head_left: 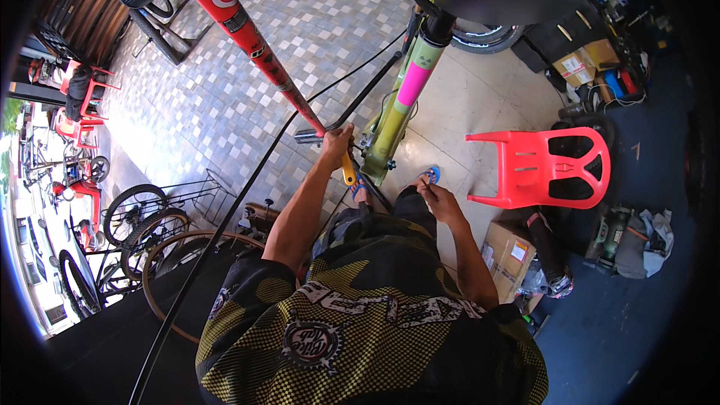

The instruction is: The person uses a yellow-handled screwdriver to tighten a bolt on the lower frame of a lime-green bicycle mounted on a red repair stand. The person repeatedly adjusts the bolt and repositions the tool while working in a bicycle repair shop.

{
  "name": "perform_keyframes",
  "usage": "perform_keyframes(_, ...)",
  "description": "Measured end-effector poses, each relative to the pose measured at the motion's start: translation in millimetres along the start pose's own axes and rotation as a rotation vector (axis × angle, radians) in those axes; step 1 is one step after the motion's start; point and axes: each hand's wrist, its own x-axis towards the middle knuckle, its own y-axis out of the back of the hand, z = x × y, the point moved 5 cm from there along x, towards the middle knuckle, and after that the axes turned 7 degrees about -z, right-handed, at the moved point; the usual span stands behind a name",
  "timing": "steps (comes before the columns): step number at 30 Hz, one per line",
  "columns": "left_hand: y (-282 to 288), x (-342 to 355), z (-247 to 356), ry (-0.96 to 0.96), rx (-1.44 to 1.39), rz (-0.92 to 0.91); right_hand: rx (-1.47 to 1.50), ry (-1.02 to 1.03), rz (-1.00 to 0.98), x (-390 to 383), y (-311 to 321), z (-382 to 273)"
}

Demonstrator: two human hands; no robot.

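My left hand (335, 148) is closed around a yellow tool (348, 169) at the lower end of a red tube (255, 45), beside the lower part of an olive-green bike frame piece (390, 131) with a pink band. Black bars and a cable run near that joint. My right hand (439, 202) is lower right, fingers curled together near my dark shorts; what it holds, if anything, is too small to make out.
A red plastic chair (536, 165) stands right, above cardboard boxes (508, 255). Several bicycles (135, 210) and red chairs (79, 112) line the left side. Tiled paving (210, 90) lies ahead. Boxes and tools (585, 67) pile at back right.
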Motion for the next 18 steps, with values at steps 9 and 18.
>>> perform_keyframes(9, 5, -12, 12, 0.077, 0.308, -0.237, -0.027, 0.185, 0.197, 11, 4, -15)
perform_keyframes(18, 9, -12, 12, 0.117, 0.378, -0.236, -0.208, 0.271, 0.258, 32, 5, -50)
